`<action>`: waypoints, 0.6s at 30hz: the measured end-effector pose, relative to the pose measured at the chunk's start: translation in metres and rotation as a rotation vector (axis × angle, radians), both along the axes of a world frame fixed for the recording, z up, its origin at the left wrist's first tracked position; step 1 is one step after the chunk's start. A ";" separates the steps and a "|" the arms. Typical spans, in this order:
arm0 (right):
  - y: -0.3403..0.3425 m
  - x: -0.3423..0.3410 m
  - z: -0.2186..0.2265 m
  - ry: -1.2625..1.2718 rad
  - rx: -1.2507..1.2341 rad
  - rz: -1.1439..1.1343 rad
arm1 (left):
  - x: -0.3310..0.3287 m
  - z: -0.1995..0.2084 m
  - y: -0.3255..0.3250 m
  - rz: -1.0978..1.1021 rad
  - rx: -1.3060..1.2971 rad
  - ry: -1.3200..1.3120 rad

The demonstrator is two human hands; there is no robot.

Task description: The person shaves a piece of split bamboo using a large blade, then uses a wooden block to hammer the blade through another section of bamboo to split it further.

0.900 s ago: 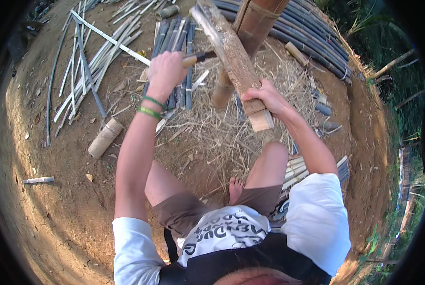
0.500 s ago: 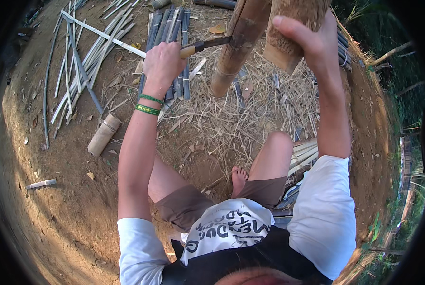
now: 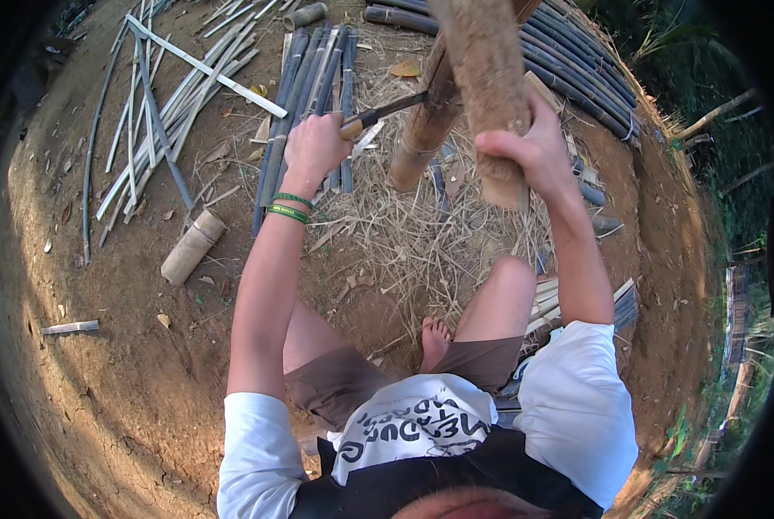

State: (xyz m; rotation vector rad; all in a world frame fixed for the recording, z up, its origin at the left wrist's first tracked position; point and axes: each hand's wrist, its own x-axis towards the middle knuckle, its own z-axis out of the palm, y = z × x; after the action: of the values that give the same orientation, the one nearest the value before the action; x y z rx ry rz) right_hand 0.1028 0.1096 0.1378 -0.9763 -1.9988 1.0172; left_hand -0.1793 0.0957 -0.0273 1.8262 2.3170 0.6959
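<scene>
Left hand grips a knife; blade is up against a bamboo pole. Right hand is wrapped round a chunky wooden billet.

The left arm reaches nearly straight toward the far side, slanting slightly right; its hand is a closed fist, back upward, fingers curled under. The right forearm angles far and left, and the right hand grips with its thumb pointing left. Both knees are bent, with one bare foot between them.
</scene>
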 end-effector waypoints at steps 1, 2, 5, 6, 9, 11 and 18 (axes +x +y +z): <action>0.001 -0.002 0.007 0.024 0.080 0.025 | -0.002 -0.003 0.001 -0.007 -0.006 0.003; 0.001 -0.003 0.005 0.045 0.110 0.029 | -0.002 0.002 0.002 -0.009 -0.031 0.015; 0.004 -0.010 -0.031 -0.011 0.181 -0.008 | 0.000 0.000 0.003 -0.017 -0.016 0.006; 0.006 -0.003 -0.063 -0.119 0.193 -0.083 | 0.004 0.002 0.005 -0.024 -0.009 0.001; 0.021 0.017 -0.142 -0.410 -0.173 -0.134 | 0.012 -0.012 0.004 -0.018 0.011 -0.008; 0.027 0.020 -0.142 -0.141 -0.363 -0.029 | 0.015 -0.040 0.007 0.034 0.060 -0.034; 0.034 -0.014 -0.179 -0.265 -0.392 -0.029 | 0.013 -0.036 0.016 -0.029 0.072 0.005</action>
State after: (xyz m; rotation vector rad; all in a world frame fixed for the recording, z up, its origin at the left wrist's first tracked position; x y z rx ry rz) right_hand 0.0890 0.1436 -0.0409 -1.4073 -2.0256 1.3549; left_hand -0.1659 0.1117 -0.0633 1.8898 2.2919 0.7807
